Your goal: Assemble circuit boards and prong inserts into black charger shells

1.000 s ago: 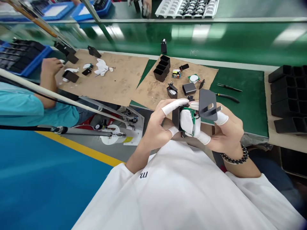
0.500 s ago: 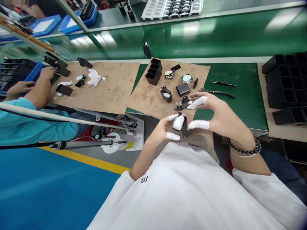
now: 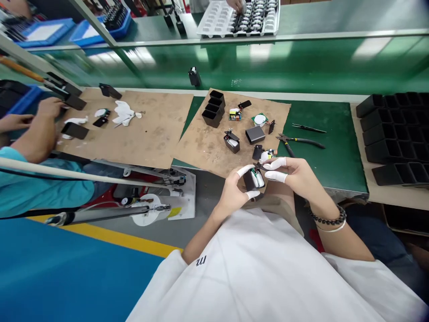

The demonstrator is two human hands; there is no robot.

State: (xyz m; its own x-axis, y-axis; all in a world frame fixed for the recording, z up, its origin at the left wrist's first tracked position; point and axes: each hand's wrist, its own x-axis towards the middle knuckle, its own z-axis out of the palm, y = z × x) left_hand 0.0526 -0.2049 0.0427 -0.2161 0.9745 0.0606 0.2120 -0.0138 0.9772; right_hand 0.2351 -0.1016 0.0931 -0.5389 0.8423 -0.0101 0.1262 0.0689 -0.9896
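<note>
My left hand (image 3: 234,190) grips a small black charger housing (image 3: 254,179) with a green circuit board and white part showing inside, held just off the near edge of the brown board (image 3: 214,143). My right hand (image 3: 295,174), fingertips in white cots, pinches at the top of that housing. A black plug piece with a white part (image 3: 261,154) lies on the board just beyond my fingers. Further back lie another open housing (image 3: 232,141), a closed black box (image 3: 255,133), a circuit board (image 3: 235,114) and a row of empty black shells (image 3: 212,108).
Pliers (image 3: 300,141) and tweezers (image 3: 308,129) lie on the green mat (image 3: 331,156). Stacked black shells (image 3: 392,134) fill the right. A co-worker's arm (image 3: 36,129) rests on a second brown board (image 3: 140,129) at left. A white parts tray (image 3: 217,20) sits beyond the conveyor (image 3: 301,62).
The black plug piece that my right hand held up a second ago has left it. Both hands have come together low over the housing, near the board's edge.
</note>
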